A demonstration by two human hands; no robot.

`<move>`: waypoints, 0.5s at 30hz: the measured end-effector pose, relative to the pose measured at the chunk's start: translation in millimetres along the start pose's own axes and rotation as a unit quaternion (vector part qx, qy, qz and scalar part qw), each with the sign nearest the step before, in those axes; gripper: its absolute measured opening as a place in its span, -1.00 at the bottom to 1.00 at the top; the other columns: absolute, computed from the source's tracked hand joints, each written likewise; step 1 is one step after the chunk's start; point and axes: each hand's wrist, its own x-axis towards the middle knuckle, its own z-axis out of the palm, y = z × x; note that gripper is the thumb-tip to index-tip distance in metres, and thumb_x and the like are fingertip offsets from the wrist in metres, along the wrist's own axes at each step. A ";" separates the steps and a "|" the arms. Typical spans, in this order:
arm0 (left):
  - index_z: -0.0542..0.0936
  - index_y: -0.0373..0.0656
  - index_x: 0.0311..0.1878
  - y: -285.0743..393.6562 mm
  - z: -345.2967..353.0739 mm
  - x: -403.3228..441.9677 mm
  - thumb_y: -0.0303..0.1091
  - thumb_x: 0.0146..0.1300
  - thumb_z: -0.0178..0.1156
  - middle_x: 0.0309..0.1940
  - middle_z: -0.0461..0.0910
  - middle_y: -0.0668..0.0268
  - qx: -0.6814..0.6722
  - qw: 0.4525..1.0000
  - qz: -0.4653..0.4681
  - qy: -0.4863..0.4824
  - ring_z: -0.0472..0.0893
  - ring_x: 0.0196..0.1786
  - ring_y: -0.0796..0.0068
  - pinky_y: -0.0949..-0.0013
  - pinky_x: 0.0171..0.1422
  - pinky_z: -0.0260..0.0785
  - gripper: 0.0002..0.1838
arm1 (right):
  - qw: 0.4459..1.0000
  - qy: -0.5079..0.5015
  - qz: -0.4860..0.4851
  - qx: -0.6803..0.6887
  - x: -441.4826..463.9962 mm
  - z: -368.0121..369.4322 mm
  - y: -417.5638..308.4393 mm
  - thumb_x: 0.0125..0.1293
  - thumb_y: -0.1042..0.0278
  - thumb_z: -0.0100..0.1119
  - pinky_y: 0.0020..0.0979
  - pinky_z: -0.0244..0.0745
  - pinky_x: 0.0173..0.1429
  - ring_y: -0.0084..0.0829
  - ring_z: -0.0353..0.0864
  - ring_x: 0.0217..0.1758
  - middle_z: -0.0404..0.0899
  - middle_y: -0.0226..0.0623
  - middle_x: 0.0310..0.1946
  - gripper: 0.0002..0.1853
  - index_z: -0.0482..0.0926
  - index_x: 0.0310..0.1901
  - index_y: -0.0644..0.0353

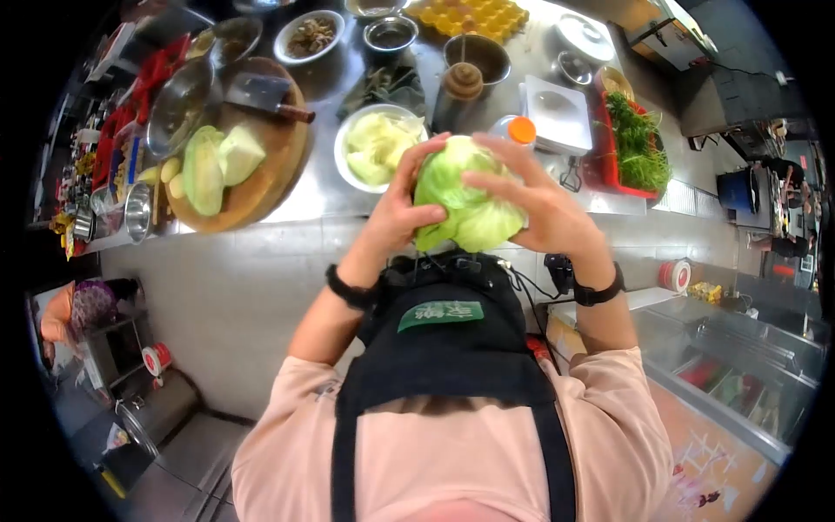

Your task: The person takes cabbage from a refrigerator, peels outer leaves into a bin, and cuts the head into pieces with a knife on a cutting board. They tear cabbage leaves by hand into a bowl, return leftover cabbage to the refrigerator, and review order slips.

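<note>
A pale green head of cabbage (470, 204) with loose outer leaves is held up in front of my apron, near the counter's front edge. My left hand (407, 198) grips its left side, thumb across the front and fingers over the top. On the other side, my right hand (544, 196) holds the cabbage with its fingers across the upper leaves; these fingers are slightly blurred. Just left of the cabbage stands a white bowl (344, 157) with torn pale green leaves (383, 143) in it. An orange-capped bottle (522, 130) is close behind my right hand.
A round wooden board (283, 161) at the left carries a cleaver (261, 92) and cut pale vegetables (241, 155). Bowls and a yellow egg tray (487, 17) stand at the back. White square dishes (557, 113) and a red basket (611, 170) of greens are at the right.
</note>
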 end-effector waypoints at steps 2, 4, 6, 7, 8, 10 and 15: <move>0.25 -0.06 0.41 -7.1 -3.6 -12.4 -0.31 -0.15 0.57 0.53 0.03 0.07 -0.057 0.993 0.093 0.050 0.18 0.51 0.16 0.18 0.55 0.11 0.00 | 0.976 0.203 0.077 0.015 -7.2 21.2 -5.6 -0.10 0.47 0.52 -0.16 0.29 0.45 -0.10 0.16 0.53 0.16 -0.18 0.46 -0.05 0.29 0.41 0.01; 0.26 -0.06 0.39 -4.4 -1.7 -18.5 -0.31 -0.19 0.59 0.54 0.01 0.05 -0.057 0.989 0.129 0.053 0.16 0.52 0.13 0.15 0.56 0.09 0.01 | 0.936 0.235 0.155 0.210 -19.7 49.0 -7.8 -0.13 0.40 0.58 -0.11 0.19 0.51 -0.16 0.04 0.58 0.02 -0.21 0.52 0.19 0.01 0.53 -0.06; 0.25 -0.05 0.40 -0.8 0.6 -19.7 -0.30 -0.18 0.60 0.54 0.00 0.01 0.056 0.976 0.201 0.059 0.14 0.53 0.08 0.12 0.56 0.07 0.02 | 0.687 0.220 0.116 0.682 -28.4 68.4 -17.8 -0.14 0.35 0.62 -0.11 0.12 0.55 -0.22 0.01 0.59 -0.05 -0.26 0.55 0.31 -0.17 0.57 -0.13; 0.21 -0.06 0.42 -2.3 -2.6 -17.0 -0.27 -0.19 0.61 0.54 -0.01 -0.03 0.176 0.952 0.247 0.050 0.13 0.53 0.04 0.12 0.56 0.04 0.07 | 0.636 0.228 0.091 0.731 -33.4 81.9 -17.7 -0.13 0.35 0.61 -0.13 0.10 0.56 -0.25 0.01 0.59 -0.08 -0.30 0.56 0.34 -0.23 0.58 -0.11; 0.21 -0.06 0.42 -1.2 2.5 -14.4 -0.27 -0.19 0.61 0.54 -0.01 -0.03 0.170 0.952 0.250 0.043 0.13 0.53 0.04 0.12 0.56 0.04 0.07 | 0.642 0.233 0.092 0.725 -31.0 85.3 -18.4 -0.13 0.35 0.61 -0.13 0.10 0.56 -0.25 0.01 0.59 -0.08 -0.30 0.56 0.34 -0.23 0.58 -0.11; 0.09 -0.03 0.46 2.6 20.0 -15.1 -0.06 -0.24 0.64 0.54 -0.04 -0.04 0.334 0.904 0.266 0.028 0.08 0.56 0.01 0.06 0.59 0.00 0.21 | 0.608 0.298 0.104 0.729 -31.3 90.7 -23.3 -0.11 0.39 0.59 -0.16 0.09 0.57 -0.28 0.03 0.59 -0.05 -0.31 0.55 0.30 -0.20 0.57 -0.05; -0.03 -0.04 0.53 -7.7 49.1 -8.1 -0.03 -0.22 0.63 0.55 -0.05 0.02 0.295 0.931 0.215 -0.029 0.07 0.56 0.06 0.03 0.59 0.00 0.30 | 0.623 0.383 0.129 0.670 -69.7 70.3 -20.8 -0.09 0.42 0.54 -0.20 0.06 0.58 -0.27 0.11 0.55 0.10 -0.26 0.49 0.21 -0.10 0.55 0.09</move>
